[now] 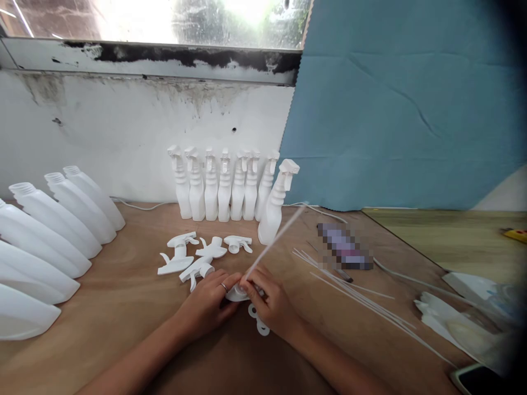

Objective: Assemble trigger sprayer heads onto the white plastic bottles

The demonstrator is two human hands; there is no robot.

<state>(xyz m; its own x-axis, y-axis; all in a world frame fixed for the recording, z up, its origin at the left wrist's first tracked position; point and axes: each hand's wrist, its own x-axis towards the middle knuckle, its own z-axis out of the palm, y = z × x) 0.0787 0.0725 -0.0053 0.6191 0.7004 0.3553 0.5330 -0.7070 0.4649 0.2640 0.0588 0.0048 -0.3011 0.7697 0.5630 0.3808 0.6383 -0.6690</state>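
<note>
My left hand [208, 304], with a ring on one finger, is closed on a white spray trigger head [236, 296] low at the table's middle. Pinched in my right hand [274, 304] is a thin, pale dip tube [280, 239], which slants up to the right from the trigger head. Its lower end is hidden by my fingers, so I cannot tell how deep it sits. Small white ring washers [262, 328] lie just below my right hand. Several loose trigger heads [176, 265] rest on the table beyond my left hand.
Capped white spray bottles [224, 192] stand in a row by the wall, one [272, 214] nearer. Open-necked bottles [68, 230] line the left. Loose tubes [362, 299], a blurred-out flat object [345, 247], a cable [411, 281] and plastic bags [457, 321] lie at right.
</note>
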